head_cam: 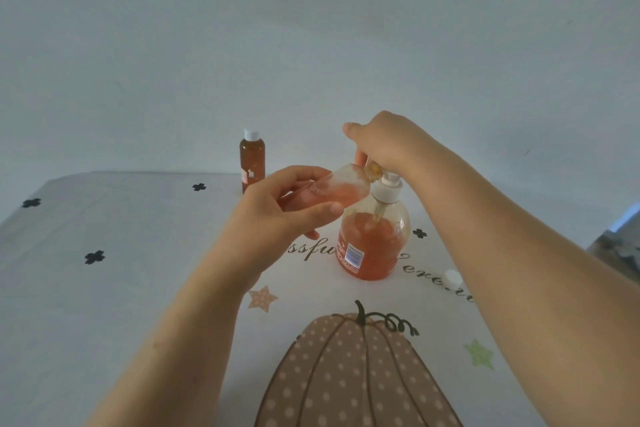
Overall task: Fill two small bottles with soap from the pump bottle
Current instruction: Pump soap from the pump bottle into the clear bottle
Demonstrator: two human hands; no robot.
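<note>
Your left hand (284,215) pinches the tilted small bottle (341,189), your right hand (388,146) curls over the pump bottle (372,246); if its mouth slips, soap may spill.

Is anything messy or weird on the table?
No spill shows. The spout of the pump bottle is caked with crusty brownish gunk, right where the left hand holds the tilted small bottle. A white cap lies loose on the table, to the right of the pump bottle.

We see soft, dim, bluish light, faint shadows, no glare, slight overall blur, and wide-angle bending at edges.
</note>
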